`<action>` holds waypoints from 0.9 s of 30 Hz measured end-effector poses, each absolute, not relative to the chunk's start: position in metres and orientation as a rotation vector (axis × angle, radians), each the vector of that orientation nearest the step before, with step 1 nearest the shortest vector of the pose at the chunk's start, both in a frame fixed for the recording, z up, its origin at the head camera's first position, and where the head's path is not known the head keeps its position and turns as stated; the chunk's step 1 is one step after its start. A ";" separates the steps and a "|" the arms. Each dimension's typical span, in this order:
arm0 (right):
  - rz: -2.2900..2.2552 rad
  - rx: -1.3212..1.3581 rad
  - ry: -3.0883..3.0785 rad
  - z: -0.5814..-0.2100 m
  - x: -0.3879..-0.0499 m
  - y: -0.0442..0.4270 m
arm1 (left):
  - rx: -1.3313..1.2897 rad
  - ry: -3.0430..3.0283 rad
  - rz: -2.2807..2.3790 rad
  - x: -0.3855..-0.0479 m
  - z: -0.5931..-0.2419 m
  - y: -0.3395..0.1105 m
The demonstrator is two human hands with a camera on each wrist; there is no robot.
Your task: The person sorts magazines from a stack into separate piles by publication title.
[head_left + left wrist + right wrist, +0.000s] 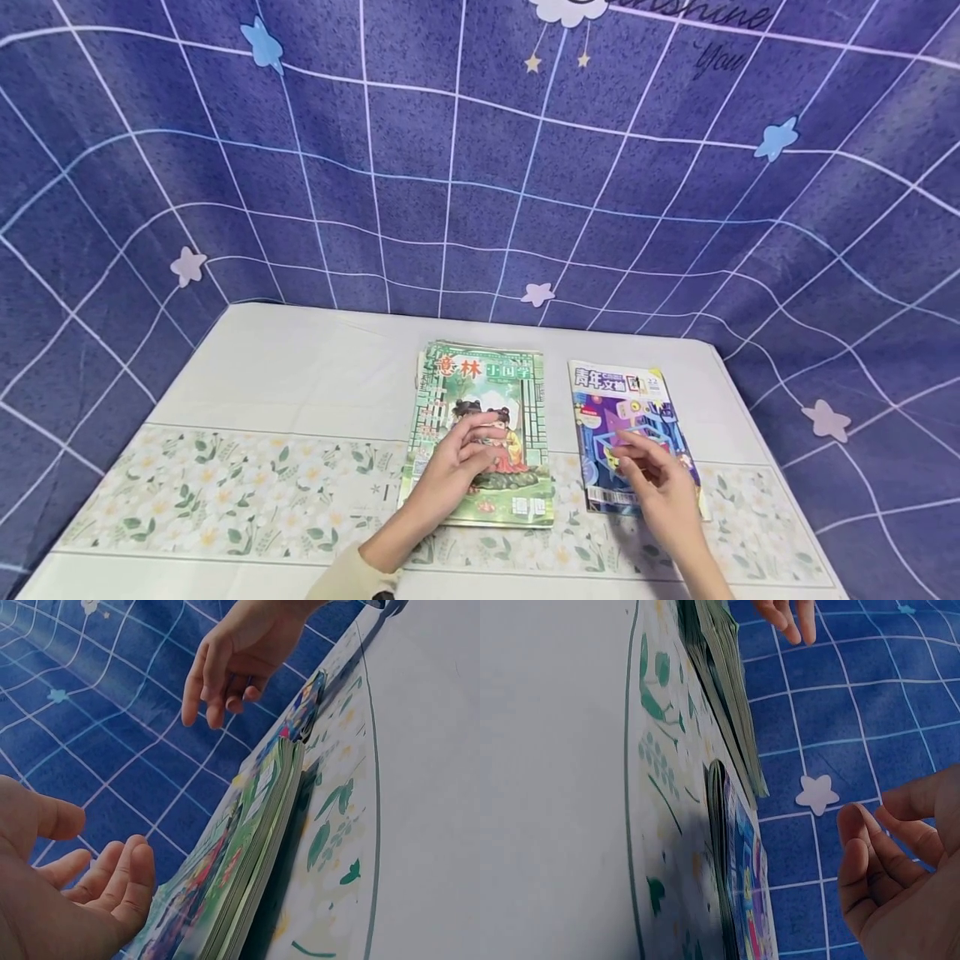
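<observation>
A stack of magazines with a green cover [480, 500] on top lies at the middle of the table. Over it hovers my left hand [459, 458], fingers loosely bent and holding nothing; the left wrist view shows a gap between that hand [82, 900] and the stack's pages [255, 877]. To the right lies a purple and blue magazine [592, 417], thinner than the stack. Above this one hangs my right hand [663, 492], relaxed, with nothing in its fingers. In the right wrist view, the right hand [900, 870] is apart from the magazine [746, 877].
The white table [300, 367] has a floral band [225, 492] running across it. Behind and on both sides hangs a blue grid-patterned cloth [420, 208] with stars. A strip of table separates the stack from the single magazine.
</observation>
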State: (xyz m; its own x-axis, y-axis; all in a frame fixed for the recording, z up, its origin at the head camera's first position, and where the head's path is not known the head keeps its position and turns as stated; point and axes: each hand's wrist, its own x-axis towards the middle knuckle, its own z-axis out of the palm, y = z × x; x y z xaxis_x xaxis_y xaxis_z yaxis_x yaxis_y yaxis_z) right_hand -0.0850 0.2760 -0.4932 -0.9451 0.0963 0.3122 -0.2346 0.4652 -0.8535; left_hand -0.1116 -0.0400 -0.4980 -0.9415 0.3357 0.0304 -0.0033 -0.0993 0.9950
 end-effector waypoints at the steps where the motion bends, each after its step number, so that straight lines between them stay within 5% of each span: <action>1: 1.481 0.126 -2.398 -0.493 -0.085 0.275 | 0.373 1.936 2.141 -0.111 -0.498 -0.041; 27: 1.583 0.256 -2.391 -0.498 -0.086 0.248 | 0.274 2.169 2.100 -0.113 -0.500 -0.084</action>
State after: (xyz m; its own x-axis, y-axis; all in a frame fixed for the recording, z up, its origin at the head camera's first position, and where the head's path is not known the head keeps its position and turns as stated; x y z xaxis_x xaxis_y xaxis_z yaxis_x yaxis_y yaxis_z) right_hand -0.0860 0.2478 -0.4977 -0.9503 -0.0024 0.3114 -0.2876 0.3903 -0.8746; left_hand -0.1132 -0.0844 -0.5001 -0.9776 0.2051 0.0463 0.0529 0.0266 0.9982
